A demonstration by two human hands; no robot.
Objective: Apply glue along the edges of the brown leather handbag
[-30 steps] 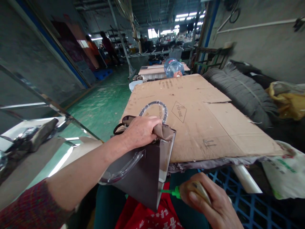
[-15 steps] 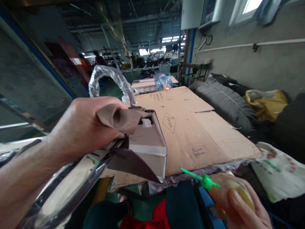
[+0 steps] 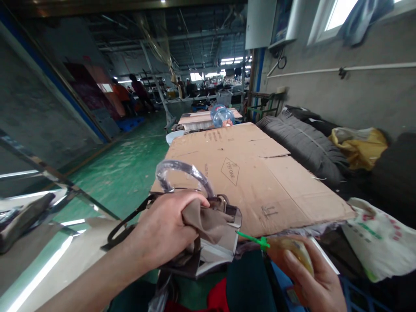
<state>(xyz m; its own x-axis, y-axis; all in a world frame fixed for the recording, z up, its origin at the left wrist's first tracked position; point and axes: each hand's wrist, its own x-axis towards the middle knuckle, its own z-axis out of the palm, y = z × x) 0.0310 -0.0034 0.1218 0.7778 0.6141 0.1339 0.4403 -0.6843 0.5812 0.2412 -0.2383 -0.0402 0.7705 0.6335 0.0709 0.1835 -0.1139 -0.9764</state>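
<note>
Two hands busy: left hand [image 3: 164, 234] grip clamps soft handbag [image 3: 211, 236] by lining; right hand [image 3: 308, 277] grip wraps squeezable glue bottle [image 3: 289, 250], prob. light.

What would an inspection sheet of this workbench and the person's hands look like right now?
Surface: flattened cardboard sheet covers the bench, printed with a diamond mark.
Job's things: brown bag with tan lining pulled out at the mouth and a plastic-wrapped handle; glue bottle with a green nozzle aimed at the bag's edge.
Clutter: dark ribbed stack, yellow sack, printed white sack, water jug.
Hands: left hand grips the lining, fingers closed; right hand wraps the bottle.
Cables: a coil hangs on the wall.
Surroundings: green floor; people far back, blurred.
</note>
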